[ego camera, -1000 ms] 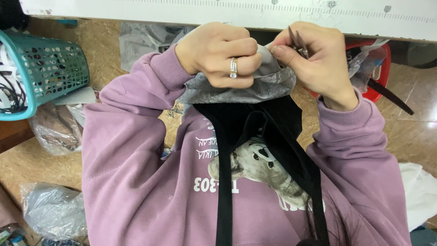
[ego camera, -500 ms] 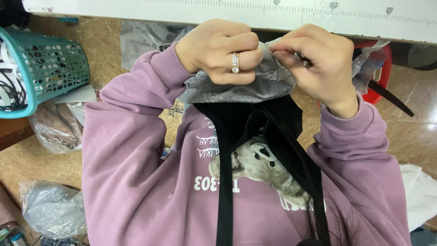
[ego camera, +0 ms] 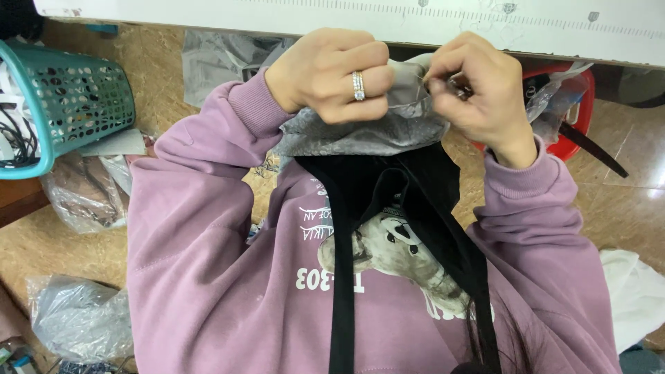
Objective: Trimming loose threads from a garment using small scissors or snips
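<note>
Both hands (ego camera: 409, 86) clenched on grey fabric (ego camera: 388, 128) above black straps (ego camera: 343, 277).

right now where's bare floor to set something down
Bare tan floor lies right of the right hand, between the red tub and white cloth. The left is crowded: teal basket, plastic bags.
</note>
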